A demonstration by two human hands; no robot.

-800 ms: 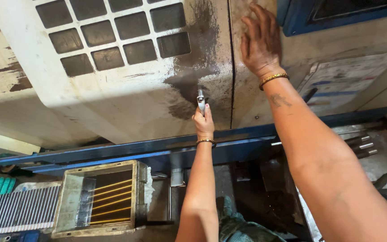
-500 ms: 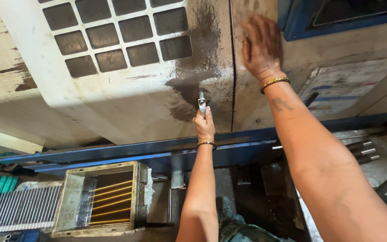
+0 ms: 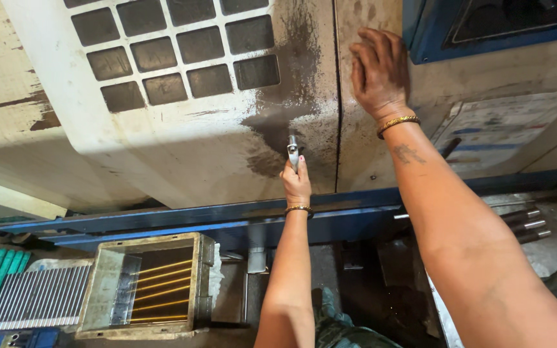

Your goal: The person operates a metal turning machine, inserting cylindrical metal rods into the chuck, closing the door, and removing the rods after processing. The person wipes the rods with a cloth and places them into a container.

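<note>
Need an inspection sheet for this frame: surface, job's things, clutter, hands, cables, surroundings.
Surface: cream metal machine door with a grid of dark square windows; dark grimy smears around the handle and along the vertical door seam.
Job's things: small silver metal handle on the door, near the seam.
Clutter: rusty open metal tray with yellow bars and a ribbed grey grille lie on the floor below.
Hands: left hand closed around the handle; right hand pressed flat on the adjoining panel; gold bangle on each wrist.
Cables: nothing seen.
Surroundings: blue steel rail under the door, blue-framed window upper right, steel rods at right.
</note>
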